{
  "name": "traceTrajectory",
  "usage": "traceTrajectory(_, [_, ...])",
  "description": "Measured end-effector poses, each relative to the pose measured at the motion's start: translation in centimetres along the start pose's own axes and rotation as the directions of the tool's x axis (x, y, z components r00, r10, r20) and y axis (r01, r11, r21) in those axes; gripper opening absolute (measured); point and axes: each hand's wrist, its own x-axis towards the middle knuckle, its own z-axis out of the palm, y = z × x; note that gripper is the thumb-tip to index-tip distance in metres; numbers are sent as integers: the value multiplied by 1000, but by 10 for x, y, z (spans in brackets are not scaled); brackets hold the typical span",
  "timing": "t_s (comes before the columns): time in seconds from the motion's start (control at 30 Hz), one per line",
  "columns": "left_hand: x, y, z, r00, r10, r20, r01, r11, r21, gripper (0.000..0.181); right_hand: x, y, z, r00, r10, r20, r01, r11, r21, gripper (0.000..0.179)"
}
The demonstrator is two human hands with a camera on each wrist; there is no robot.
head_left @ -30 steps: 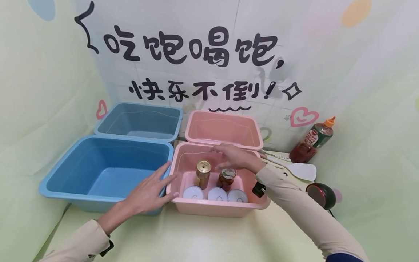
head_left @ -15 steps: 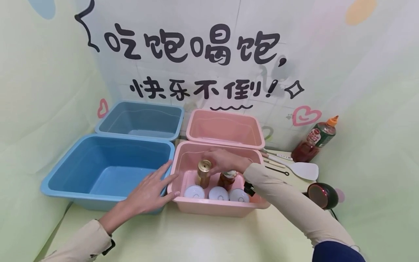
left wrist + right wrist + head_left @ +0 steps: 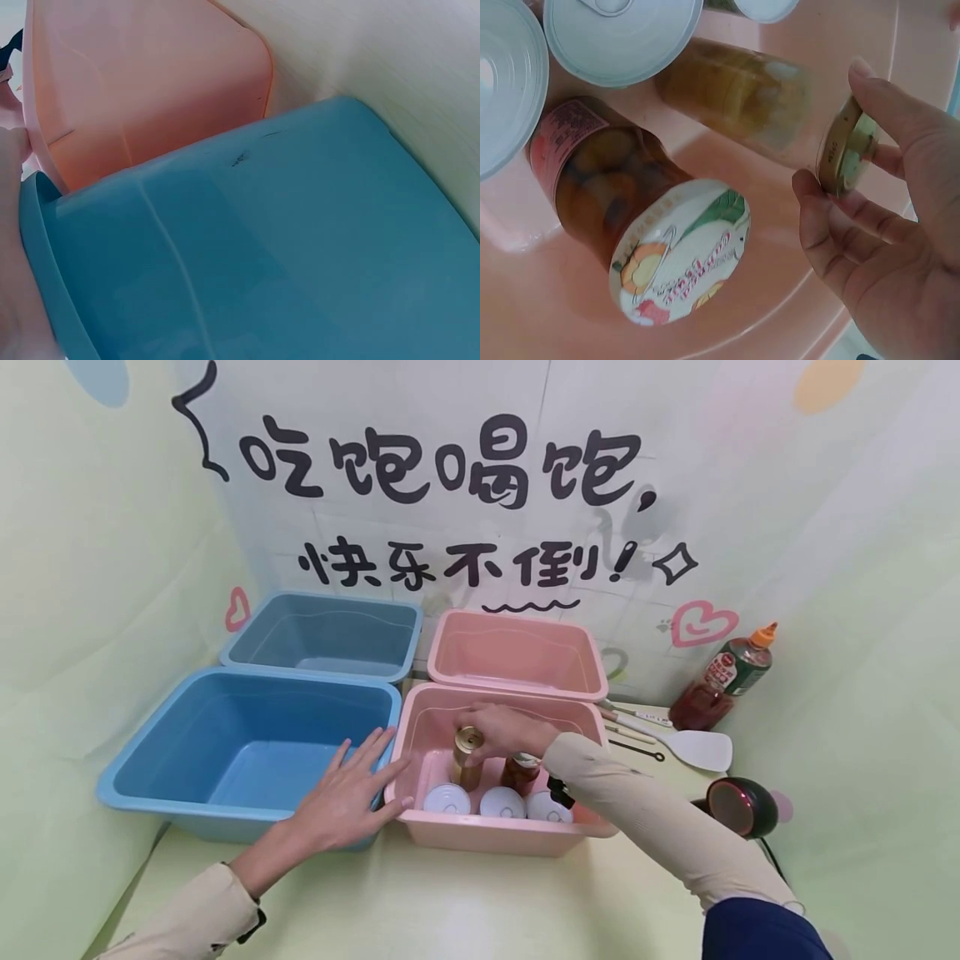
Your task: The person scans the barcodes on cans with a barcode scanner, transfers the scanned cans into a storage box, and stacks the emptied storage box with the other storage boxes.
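My right hand (image 3: pixel 501 729) reaches into the front pink bin (image 3: pixel 495 837), thumb and fingertips round the gold top of a clear-walled drink can (image 3: pixel 739 97) with amber contents. The can stands upright in the bin. Beside it is a fruit jar (image 3: pixel 604 169) with a printed white lid; in the head view my right wrist partly covers this jar. Several tins (image 3: pixel 502 803) with pale pull-ring lids line the bin's near side. My left hand (image 3: pixel 341 802), fingers spread, rests over the adjoining rims of the pink bin and the large blue bin (image 3: pixel 217 812).
Behind stand a smaller blue bin (image 3: pixel 322 675) and another pink bin (image 3: pixel 517 687). To the right lie a white spatula (image 3: pixel 701 750) and other slim utensils, near a red sauce bottle (image 3: pixel 705 702) with an orange cap and a dark round device (image 3: pixel 742 807).
My right hand has moved left and down from above the fruit jar to the gold-topped can, and its fingers have closed round the can's top. The left hand stays at the rims.
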Motion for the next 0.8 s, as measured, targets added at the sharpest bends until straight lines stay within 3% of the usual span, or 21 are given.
traceTrajectory(0.37, [0,1,-1,999,35,-11,-34,996,81,66,4,-4,8,997,75,-12,-75,996,-44,52])
traceTrajectory(0.8, [0,1,1,1000,26,-7,-25,996,91,63,5,-6,7,999,39,-27,-40,998,-42,33])
